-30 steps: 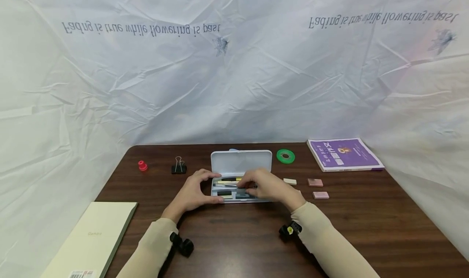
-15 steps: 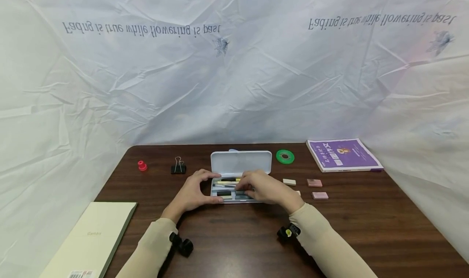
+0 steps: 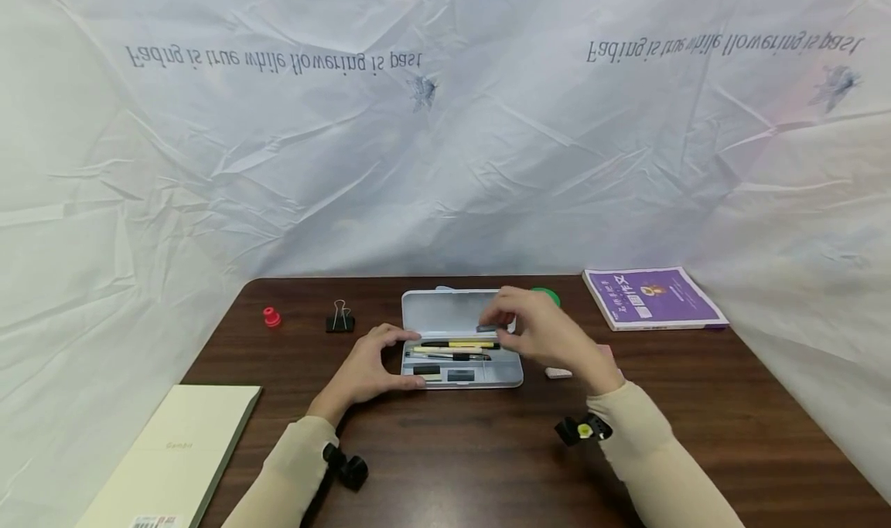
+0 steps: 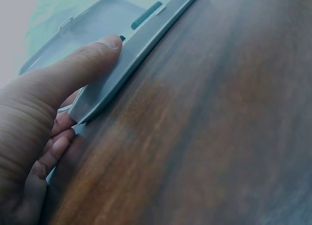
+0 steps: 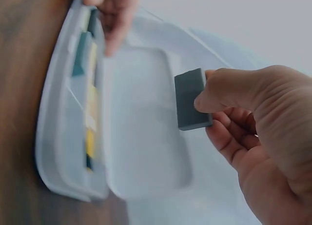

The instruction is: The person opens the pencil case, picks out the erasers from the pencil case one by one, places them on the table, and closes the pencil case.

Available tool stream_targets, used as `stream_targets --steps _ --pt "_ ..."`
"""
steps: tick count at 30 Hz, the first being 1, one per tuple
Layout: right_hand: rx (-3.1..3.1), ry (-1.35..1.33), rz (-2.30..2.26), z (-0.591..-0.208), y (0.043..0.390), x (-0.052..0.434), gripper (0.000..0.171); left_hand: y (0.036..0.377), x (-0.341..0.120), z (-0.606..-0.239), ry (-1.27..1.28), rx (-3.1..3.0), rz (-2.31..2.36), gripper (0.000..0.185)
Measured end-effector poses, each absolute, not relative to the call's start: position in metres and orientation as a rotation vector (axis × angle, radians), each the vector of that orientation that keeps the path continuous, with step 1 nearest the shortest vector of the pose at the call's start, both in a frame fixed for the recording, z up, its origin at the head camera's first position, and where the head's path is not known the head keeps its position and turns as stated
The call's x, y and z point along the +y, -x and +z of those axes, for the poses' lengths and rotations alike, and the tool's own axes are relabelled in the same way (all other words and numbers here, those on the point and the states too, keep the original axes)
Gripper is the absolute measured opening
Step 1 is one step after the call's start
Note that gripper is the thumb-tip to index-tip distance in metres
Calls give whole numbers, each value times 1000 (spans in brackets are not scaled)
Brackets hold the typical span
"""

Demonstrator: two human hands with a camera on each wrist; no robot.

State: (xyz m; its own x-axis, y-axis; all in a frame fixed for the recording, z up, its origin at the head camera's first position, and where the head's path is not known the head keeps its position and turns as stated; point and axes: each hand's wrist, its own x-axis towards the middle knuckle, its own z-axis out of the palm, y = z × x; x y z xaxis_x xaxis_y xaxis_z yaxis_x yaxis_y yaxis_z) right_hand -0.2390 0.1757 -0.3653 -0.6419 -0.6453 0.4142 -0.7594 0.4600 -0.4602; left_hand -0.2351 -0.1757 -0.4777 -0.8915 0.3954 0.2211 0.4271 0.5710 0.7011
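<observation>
Right hand (image 3: 550, 335) has lifted out of the pencil case (image 3: 462, 358) since the earlier frame and now hangs above its open lid, fingers and thumb pinching a small grey eraser (image 5: 191, 99) clear of the tray. Left hand (image 3: 369, 366) grips the case's left end, thumb on the near rim, fingers curled round the far side. Case sits open on the counter (image 3: 445, 451); pens (image 3: 455, 349) lie in the tray. Off to the side: binder clip (image 3: 339, 317), red cap (image 3: 271, 316), purple book (image 3: 653, 298), notebook (image 3: 174, 458), white eraser (image 3: 558, 373) just right of the case.
</observation>
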Motion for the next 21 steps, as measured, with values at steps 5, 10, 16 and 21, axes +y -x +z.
stream_targets --steps 5,10,16,21 --pt "-2440 -1152 900 -352 232 210 37 234 -175 -478 724 -2749 -1243 77" --pt "-2430 -1077 802 -350 221 245 41 233 -176 -478 720 -2751 -1254 76" --pt "-2430 -999 722 -357 204 281 49 233 -176 -478 725 -2747 -1252 76" --pt "-2444 -983 724 -375 191 303 53 234 -176 -478 726 -2743 -1254 77"
